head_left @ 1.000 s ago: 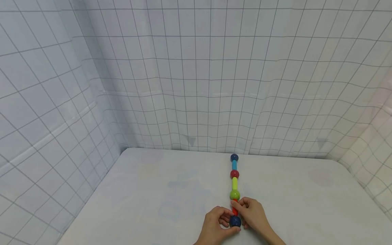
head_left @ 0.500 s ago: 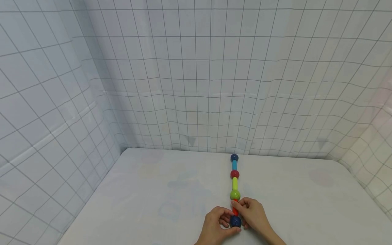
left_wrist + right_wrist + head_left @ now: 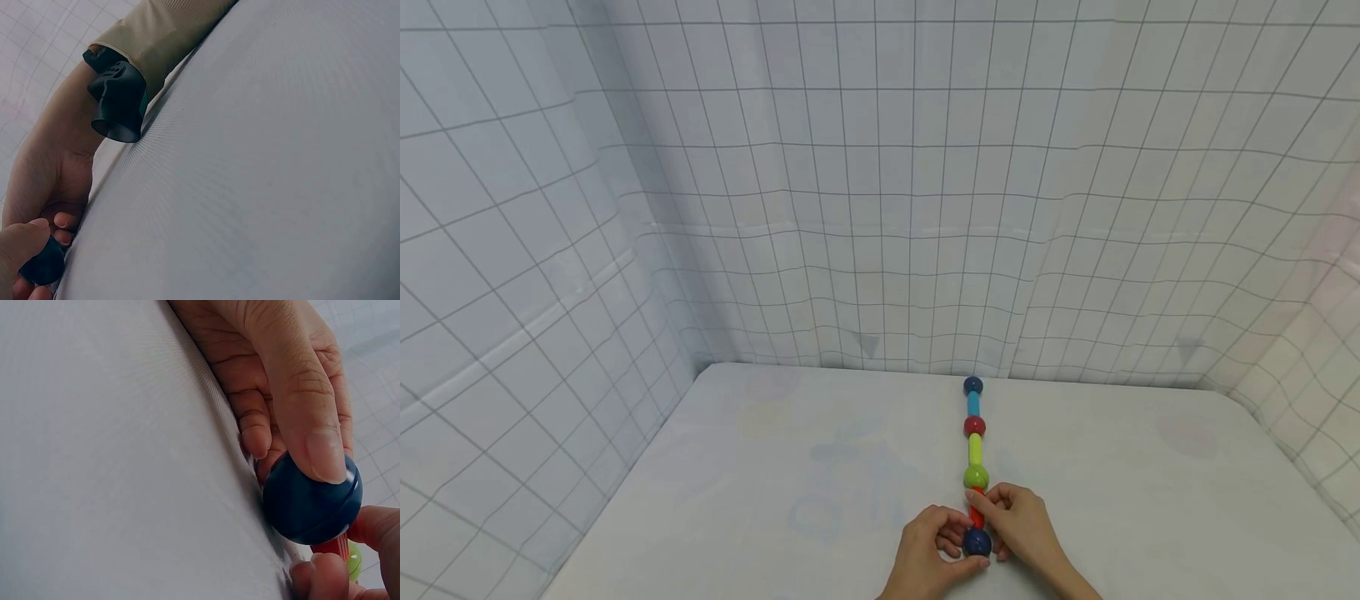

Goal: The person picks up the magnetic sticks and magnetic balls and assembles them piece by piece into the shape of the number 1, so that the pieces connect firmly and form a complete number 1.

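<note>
In the head view, a straight chain of toy balls and rods lies on the white table (image 3: 760, 467). My left hand (image 3: 923, 550) pinches the dark blue ball (image 3: 977, 542) at the near end between thumb and fingers. The red rod (image 3: 977, 518) joined to that ball is held by my right hand (image 3: 1022, 521). Beyond it come a green ball (image 3: 976, 477), a yellow-green rod (image 3: 975, 450), a red ball (image 3: 974, 427), a light blue rod (image 3: 973, 405) and another dark blue ball (image 3: 973, 385). The right wrist view shows the left thumb pressing the near ball (image 3: 309, 503).
A white curtain with a dark grid (image 3: 895, 208) hangs behind the table and along both sides. The far dark blue ball lies close to the table's back edge. A black wrist device (image 3: 119, 103) shows below a beige sleeve (image 3: 156, 37) in the left wrist view.
</note>
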A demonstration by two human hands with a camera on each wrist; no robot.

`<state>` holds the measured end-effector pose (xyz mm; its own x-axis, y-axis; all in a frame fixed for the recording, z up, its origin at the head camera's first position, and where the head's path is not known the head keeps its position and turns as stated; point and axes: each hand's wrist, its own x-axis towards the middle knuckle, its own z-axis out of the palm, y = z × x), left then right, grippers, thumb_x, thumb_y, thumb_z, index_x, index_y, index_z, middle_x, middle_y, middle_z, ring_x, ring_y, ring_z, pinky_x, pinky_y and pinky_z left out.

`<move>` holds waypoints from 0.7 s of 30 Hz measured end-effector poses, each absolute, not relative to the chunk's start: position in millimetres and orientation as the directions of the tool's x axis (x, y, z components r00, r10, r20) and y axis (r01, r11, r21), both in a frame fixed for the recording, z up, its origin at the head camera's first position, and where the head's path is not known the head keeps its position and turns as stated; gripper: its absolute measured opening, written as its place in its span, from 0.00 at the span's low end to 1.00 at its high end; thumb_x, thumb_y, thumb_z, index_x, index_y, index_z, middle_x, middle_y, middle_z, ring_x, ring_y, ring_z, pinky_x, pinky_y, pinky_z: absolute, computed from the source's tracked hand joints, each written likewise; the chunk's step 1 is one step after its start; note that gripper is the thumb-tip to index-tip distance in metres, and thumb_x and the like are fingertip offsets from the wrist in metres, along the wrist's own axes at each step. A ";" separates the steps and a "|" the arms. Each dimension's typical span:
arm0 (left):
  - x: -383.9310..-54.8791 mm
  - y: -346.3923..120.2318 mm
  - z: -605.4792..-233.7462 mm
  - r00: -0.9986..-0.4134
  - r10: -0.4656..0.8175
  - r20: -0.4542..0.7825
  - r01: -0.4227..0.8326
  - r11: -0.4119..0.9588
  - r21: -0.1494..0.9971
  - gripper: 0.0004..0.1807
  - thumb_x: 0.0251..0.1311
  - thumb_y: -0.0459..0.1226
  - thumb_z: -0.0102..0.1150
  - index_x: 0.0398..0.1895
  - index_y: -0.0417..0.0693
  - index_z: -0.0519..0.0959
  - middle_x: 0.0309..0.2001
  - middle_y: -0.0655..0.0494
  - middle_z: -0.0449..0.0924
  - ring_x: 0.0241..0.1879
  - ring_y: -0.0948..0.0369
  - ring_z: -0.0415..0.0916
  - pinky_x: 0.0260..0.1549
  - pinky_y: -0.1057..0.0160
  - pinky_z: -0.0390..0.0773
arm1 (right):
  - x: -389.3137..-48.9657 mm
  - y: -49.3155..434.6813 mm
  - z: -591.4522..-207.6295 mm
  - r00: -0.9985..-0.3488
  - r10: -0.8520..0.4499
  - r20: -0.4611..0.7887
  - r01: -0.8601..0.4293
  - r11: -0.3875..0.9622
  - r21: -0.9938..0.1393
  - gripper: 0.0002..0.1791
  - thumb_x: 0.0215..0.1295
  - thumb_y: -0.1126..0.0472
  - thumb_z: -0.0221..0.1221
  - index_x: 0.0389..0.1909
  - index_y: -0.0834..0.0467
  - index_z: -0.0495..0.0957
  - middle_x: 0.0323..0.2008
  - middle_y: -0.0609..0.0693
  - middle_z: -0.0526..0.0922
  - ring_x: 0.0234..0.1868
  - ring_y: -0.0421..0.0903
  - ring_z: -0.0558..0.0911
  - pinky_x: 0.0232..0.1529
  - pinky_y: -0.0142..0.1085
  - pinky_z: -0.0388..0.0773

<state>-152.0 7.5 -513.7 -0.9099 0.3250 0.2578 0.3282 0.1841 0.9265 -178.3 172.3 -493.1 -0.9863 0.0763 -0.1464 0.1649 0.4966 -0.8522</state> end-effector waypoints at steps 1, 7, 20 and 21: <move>-151.9 7.5 -513.7 -0.910 0.324 0.259 0.329 0.183 0.926 0.18 0.45 0.40 0.75 0.39 0.47 0.78 0.32 0.67 0.72 0.28 0.72 0.74 0.27 0.71 0.78 | -178.3 172.4 -493.3 -0.986 0.076 -0.145 0.164 0.497 -0.852 0.24 0.55 0.39 0.63 0.25 0.58 0.76 0.11 0.46 0.70 0.07 0.40 0.69 0.11 0.31 0.69; -151.4 7.1 -514.3 -0.904 0.322 0.280 0.348 0.175 0.921 0.18 0.45 0.39 0.75 0.39 0.47 0.78 0.32 0.66 0.72 0.28 0.72 0.74 0.27 0.71 0.78 | -178.8 172.6 -493.5 -0.985 0.075 -0.154 0.171 0.496 -0.851 0.23 0.57 0.40 0.63 0.25 0.58 0.77 0.11 0.47 0.71 0.06 0.39 0.69 0.11 0.31 0.70; -152.1 6.0 -513.6 -0.899 0.331 0.288 0.358 0.174 0.917 0.19 0.45 0.40 0.75 0.40 0.47 0.78 0.33 0.66 0.72 0.30 0.71 0.74 0.28 0.71 0.78 | -180.4 174.1 -493.2 -0.983 0.081 -0.165 0.183 0.480 -0.858 0.25 0.57 0.39 0.62 0.27 0.59 0.78 0.13 0.48 0.72 0.07 0.39 0.71 0.11 0.31 0.71; -152.0 6.1 -513.2 -0.902 0.331 0.277 0.348 0.176 0.921 0.19 0.45 0.40 0.75 0.40 0.47 0.78 0.33 0.66 0.72 0.31 0.72 0.74 0.28 0.71 0.78 | -180.7 174.1 -492.9 -0.982 0.084 -0.168 0.187 0.476 -0.859 0.25 0.57 0.39 0.62 0.27 0.59 0.78 0.13 0.48 0.72 0.07 0.40 0.71 0.10 0.32 0.71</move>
